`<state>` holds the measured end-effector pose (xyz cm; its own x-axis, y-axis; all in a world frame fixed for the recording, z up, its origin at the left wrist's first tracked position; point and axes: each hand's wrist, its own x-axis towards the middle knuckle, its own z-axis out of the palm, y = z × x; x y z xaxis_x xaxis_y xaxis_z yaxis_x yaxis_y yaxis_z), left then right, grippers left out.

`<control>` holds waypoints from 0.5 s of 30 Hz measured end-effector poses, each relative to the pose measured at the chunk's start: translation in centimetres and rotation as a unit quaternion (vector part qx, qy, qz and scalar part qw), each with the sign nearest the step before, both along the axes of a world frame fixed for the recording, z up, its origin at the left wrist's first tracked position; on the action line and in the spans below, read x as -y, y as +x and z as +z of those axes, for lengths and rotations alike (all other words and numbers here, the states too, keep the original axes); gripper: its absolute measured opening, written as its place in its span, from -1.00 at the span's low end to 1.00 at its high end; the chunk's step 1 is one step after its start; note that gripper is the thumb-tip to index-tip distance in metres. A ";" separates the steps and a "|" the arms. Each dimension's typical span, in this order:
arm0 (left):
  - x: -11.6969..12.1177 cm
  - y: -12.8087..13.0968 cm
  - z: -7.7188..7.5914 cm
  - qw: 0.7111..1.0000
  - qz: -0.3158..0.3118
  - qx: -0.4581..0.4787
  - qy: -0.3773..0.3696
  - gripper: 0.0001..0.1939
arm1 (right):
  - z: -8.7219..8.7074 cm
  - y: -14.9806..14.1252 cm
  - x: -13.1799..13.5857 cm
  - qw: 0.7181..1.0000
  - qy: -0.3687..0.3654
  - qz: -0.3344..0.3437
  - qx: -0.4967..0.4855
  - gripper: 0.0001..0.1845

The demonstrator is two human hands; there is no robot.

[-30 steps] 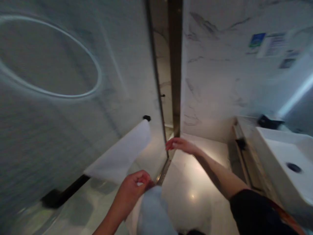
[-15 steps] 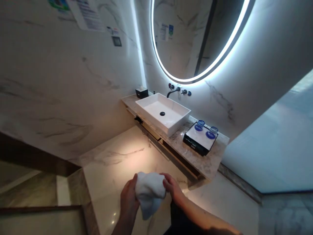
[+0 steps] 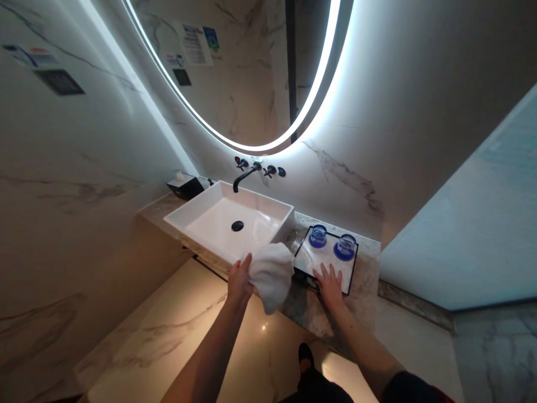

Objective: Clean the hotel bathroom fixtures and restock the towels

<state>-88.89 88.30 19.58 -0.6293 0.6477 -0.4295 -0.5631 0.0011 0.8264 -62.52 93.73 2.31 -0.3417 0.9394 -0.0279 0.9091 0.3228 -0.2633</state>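
My left hand (image 3: 239, 280) grips a bunched white towel (image 3: 272, 274) held just in front of the near right corner of the white rectangular sink (image 3: 229, 224). My right hand (image 3: 329, 285) lies flat with fingers spread on the near edge of a black-rimmed tray (image 3: 329, 262) on the marble counter (image 3: 364, 274). Two blue-lidded glasses (image 3: 318, 235) (image 3: 346, 246) stand at the tray's far side.
A black wall faucet (image 3: 245, 176) with two handles hangs over the sink, under a large lit oval mirror (image 3: 235, 67). A black tissue box (image 3: 184, 186) sits left of the sink. Marble walls close in left and behind; pale floor (image 3: 176, 330) lies below.
The view swung from the shower glass to the vanity and came closer. My right hand left the towel and now rests on the tray; my left hand carried the towel up to the sink's corner.
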 end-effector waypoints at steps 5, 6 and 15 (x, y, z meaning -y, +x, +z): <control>-9.3 -4.4 -1.8 0.995 0.064 -0.060 0.039 -0.75 | -0.5 -0.5 -3.1 1.000 0.001 -0.012 0.027 -0.44; -10.7 -5.4 -2.2 0.995 0.064 -0.072 0.040 -0.77 | -0.3 -0.4 -3.9 1.000 0.000 -0.013 0.028 -0.44; -14.3 -10.2 0.2 0.978 -0.123 -0.128 0.112 -0.71 | 5.5 -4.7 -7.9 0.961 -0.040 -0.098 -0.257 -0.55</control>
